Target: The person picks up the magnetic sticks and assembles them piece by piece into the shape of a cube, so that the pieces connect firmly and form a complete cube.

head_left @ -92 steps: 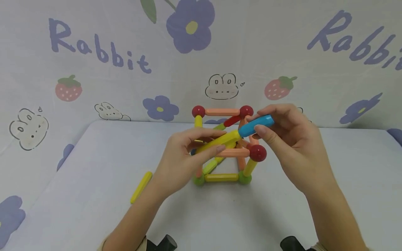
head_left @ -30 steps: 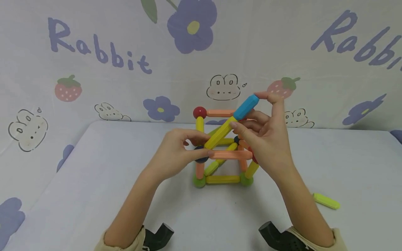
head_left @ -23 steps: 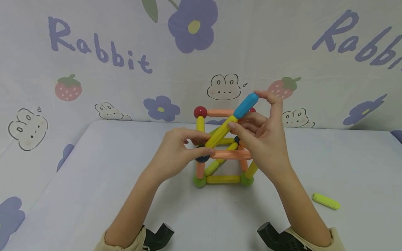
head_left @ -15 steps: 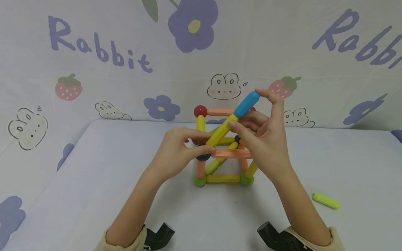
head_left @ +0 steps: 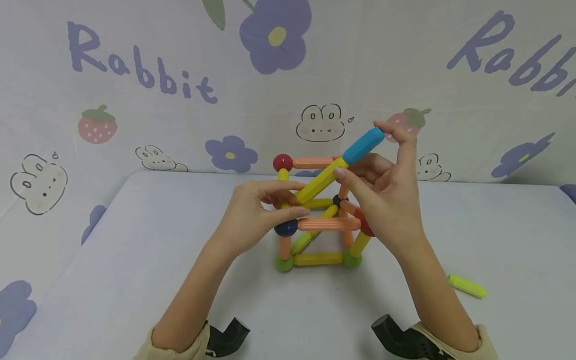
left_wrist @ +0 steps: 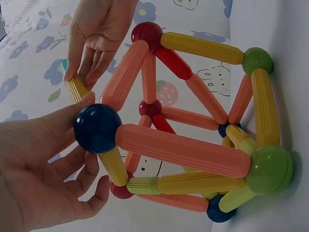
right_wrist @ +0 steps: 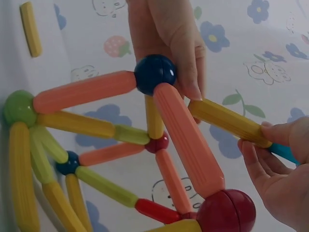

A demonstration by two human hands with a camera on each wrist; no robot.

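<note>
My right hand (head_left: pixel 382 190) pinches a yellow rod (head_left: pixel 320 184) joined end to end with a blue rod (head_left: pixel 363 146). Its thumb lies near their joint and the index fingertip rests on the blue end. The pair slants up to the right above a frame of coloured rods and balls. My left hand (head_left: pixel 256 215) holds the frame's dark blue ball (left_wrist: pixel 97 128) at the near left top corner, thumb over it. In the right wrist view, the yellow rod's lower end sits right at the left fingertips, beside the ball.
The frame stands on the white table (head_left: pixel 148 250), with green balls (head_left: pixel 284 263) at its near bottom corners. A lime rod (head_left: pixel 467 286) lies to the right. A loose yellow rod (right_wrist: pixel 31 30) shows in the right wrist view. A patterned cloth (head_left: pixel 180 120) hangs behind.
My right hand has shifted its grip toward the joint, then up and right. The joined rods rose steeply, then tilted flatter. My left hand has moved from the yellow rod to the ball.
</note>
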